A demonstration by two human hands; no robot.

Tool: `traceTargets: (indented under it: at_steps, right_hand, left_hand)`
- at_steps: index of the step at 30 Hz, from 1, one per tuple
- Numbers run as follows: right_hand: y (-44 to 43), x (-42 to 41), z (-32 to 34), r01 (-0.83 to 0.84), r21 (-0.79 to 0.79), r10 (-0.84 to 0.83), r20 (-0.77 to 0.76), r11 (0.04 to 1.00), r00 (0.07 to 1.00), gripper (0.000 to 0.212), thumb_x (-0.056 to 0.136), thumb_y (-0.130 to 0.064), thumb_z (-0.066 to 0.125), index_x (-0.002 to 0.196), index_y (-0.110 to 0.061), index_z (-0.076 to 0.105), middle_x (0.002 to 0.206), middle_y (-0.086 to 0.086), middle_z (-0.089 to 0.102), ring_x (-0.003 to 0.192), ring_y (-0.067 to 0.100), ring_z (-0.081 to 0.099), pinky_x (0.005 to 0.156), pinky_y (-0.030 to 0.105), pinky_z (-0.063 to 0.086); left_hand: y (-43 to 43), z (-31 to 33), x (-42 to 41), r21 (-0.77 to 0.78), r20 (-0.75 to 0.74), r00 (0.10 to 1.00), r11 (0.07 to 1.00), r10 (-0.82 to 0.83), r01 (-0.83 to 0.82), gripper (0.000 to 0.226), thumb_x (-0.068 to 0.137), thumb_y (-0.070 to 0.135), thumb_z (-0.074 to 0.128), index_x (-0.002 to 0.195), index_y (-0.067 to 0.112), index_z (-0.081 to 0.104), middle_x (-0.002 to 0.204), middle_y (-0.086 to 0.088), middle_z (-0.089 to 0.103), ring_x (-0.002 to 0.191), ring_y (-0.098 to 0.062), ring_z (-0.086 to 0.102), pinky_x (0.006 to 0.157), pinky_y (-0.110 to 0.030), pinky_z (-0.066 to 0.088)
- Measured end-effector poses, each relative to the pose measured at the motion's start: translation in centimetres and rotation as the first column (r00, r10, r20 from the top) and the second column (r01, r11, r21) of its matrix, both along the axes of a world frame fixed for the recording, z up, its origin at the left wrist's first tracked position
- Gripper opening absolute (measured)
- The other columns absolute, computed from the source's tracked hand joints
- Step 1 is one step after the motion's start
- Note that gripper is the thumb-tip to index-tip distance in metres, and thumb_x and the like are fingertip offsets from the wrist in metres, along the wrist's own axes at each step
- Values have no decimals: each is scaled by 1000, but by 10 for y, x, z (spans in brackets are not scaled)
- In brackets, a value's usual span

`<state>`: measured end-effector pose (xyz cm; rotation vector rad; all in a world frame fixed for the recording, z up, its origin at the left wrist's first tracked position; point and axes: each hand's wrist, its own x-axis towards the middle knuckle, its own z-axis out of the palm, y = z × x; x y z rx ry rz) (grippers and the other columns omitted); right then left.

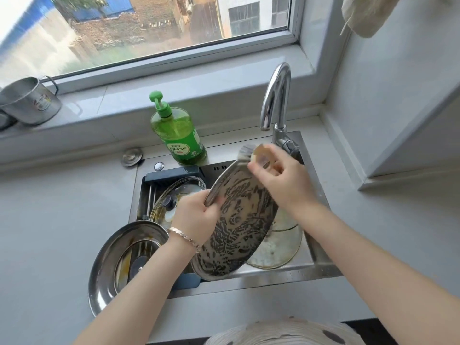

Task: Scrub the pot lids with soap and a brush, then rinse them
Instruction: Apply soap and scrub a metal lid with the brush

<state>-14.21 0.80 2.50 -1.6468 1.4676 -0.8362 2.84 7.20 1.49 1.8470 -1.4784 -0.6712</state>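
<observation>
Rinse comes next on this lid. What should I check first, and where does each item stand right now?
1. Left hand grips the soapy lid by its rim: ok.
2. Right hand holds the brush, bristles at the lid's top edge: ok.
3. Lather across the lid's visible face: ok.
4. Lid's other face scrubbed: cannot tell, hidden.
5. Water running from the faucet: not ok, no stream visible.
6. Steel lid at the sink's left edge cleaned: not ok, yellowish smears show.
</observation>
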Motion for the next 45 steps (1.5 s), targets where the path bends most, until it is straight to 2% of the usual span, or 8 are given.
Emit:
traceTargets:
  at_steps: [3,9,17,22,25,34,41,45]
  right_hand:
    - [-25,-24,-3,178,166,-192,75,970,979,39,85,-45,59,121,-28,59,94,-11,57,93,12,55,81,30,44]
    - [12,7,12,-186,-153,166,-136,970,977,46,78,-52,63,120,-33,58,77,-17,58,67,6,50,61,25,44]
    - [-41,-54,-41,231,301,-270,97,925,958,37,86,-40,60,109,-12,66,87,-5,57,87,16,55,79,34,48]
    - [-34,-62,-63,257,495,-396,199,830,896,23,88,-36,57,71,-21,60,59,-1,42,36,6,35,33,14,25]
    - [-28,-65,-73,271,606,-457,174,747,872,33,85,-37,58,59,-20,47,56,4,40,30,9,26,35,12,17]
    - [5,-71,-118,145,778,-504,242,611,829,29,83,-41,66,76,-16,51,68,6,47,31,5,22,32,15,17]
    - [6,-76,-113,288,672,-573,247,682,781,37,62,-4,83,95,0,67,95,13,70,84,25,66,72,35,54]
    - [-3,-86,-83,341,495,-546,362,799,755,35,58,0,84,87,-6,67,98,13,70,87,24,66,78,31,54]
  left_hand:
    - [5,-5,7,-26,-36,998,999,-45,44,46,85,0,59,48,17,37,44,8,36,41,-7,29,44,-21,25]
    - [-2,-8,0,-70,6,995,992,-103,103,51,80,-7,57,46,26,36,37,12,39,42,-9,36,41,-15,25]
    - [15,-2,13,-232,-56,988,965,-141,125,40,78,10,58,47,25,38,41,11,40,39,-6,31,42,-11,23]
    - [24,-2,14,-255,-179,983,967,-31,-15,39,77,13,64,44,18,45,40,10,39,39,-3,30,41,-13,25]
    - [29,-2,10,-241,-224,973,964,62,-116,59,76,-10,66,36,25,40,36,17,37,36,1,32,42,-6,24]
    - [32,-12,16,-186,-311,919,933,241,-308,41,74,-3,71,48,26,58,44,14,55,45,-1,47,45,-13,39]
    - [32,-42,18,65,-469,789,906,397,-418,25,78,-6,67,74,18,63,71,8,66,78,-19,59,74,-31,50]
    - [21,-48,27,239,-317,887,933,337,-269,23,77,-4,69,94,9,61,83,6,60,80,-12,57,79,-30,48]
